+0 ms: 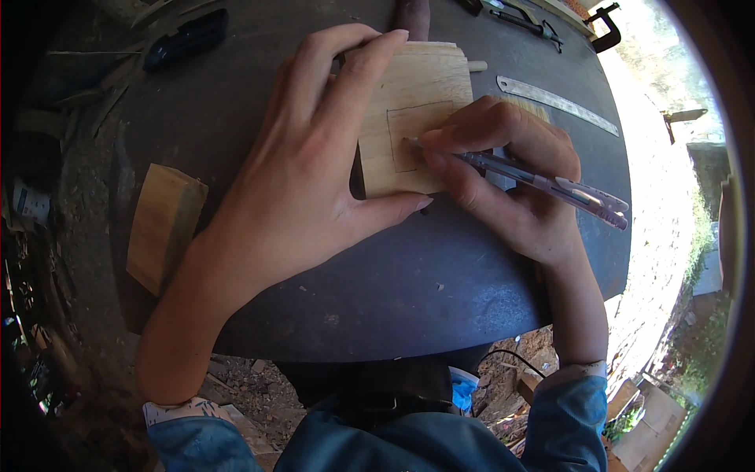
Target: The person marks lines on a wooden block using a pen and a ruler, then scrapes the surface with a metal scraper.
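My left hand presses flat on a small light wooden block lying on a dark round table, fingers spread over its left side and thumb along its near edge. My right hand grips a clear purple pen whose tip touches the block's face. A drawn rectangle outline shows on the wood beside the pen tip.
A second wooden block lies at the table's left edge. A steel ruler rests at the back right, a black tool at the back left, a black clamp at the far right. Dirt ground and wood scraps surround the table.
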{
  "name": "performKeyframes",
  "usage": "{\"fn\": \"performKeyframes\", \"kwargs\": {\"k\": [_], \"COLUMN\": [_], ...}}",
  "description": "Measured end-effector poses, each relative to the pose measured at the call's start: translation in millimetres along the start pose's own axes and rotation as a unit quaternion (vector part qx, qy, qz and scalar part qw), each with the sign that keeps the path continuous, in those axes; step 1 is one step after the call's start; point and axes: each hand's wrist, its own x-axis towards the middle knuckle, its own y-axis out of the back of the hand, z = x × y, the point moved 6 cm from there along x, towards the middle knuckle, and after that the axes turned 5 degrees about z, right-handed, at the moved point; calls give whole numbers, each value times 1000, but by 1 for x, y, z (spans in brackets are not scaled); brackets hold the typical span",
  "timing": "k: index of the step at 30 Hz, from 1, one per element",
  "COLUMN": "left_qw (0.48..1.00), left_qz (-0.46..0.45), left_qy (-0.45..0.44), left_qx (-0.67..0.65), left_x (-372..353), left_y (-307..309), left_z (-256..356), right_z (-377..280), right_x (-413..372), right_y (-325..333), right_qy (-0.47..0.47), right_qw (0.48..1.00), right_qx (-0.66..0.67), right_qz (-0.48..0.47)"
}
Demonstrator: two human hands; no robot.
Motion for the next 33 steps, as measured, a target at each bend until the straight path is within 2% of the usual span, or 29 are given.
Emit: {"fn": "performKeyframes", "kwargs": {"k": [21,33], "left_qw": [1000,1000], "left_qz": [-5,-5], "left_qy": [0,-1], "left_qx": [3,4], "left_x": [1,1], "left_y": [1,0], "left_z": [1,0], "right_z": [-3,0], "right_x": [2,1], "right_y": [2,1], "right_qy": [5,-14], "right_qw": [999,1000], "right_qx": [-44,-19], "right_qz": [-21,-6]}}
